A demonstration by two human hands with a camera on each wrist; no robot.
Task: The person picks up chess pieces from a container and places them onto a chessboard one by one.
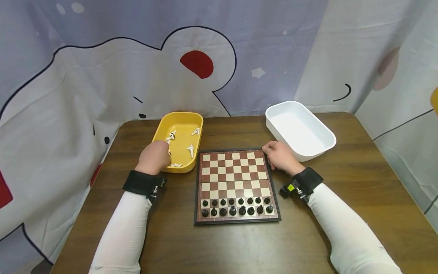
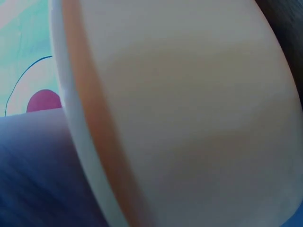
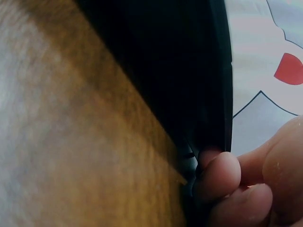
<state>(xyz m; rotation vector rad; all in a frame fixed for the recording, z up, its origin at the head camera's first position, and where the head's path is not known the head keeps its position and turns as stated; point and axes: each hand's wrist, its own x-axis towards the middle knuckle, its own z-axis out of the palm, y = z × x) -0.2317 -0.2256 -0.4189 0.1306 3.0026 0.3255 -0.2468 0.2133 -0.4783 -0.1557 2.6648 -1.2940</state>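
Note:
My left hand (image 1: pixel 155 156) reaches over the near left side of a yellow tray (image 1: pixel 178 169), its fingers down inside beside several white chess pieces (image 1: pixel 191 150). The fingertips are hidden, so I cannot tell what they hold. In the left wrist view, the outer wall of the tray (image 2: pixel 189 104) fills most of the picture. At the far right corner of the chessboard (image 1: pixel 236 171), my right hand (image 1: pixel 281 156) grips the dark edge. Curled fingers (image 3: pixel 220 175) show at that edge in the right wrist view. Black chess pieces (image 1: pixel 233 210) stand in two rows along the near side.
Behind the right hand, a white tray (image 1: pixel 301 129) sits at the back right of the wooden table (image 1: pixel 239 247). A printed curtain (image 1: pixel 119 76) hangs right behind the table's far edge. The yellow tray stands close to the board's far left corner.

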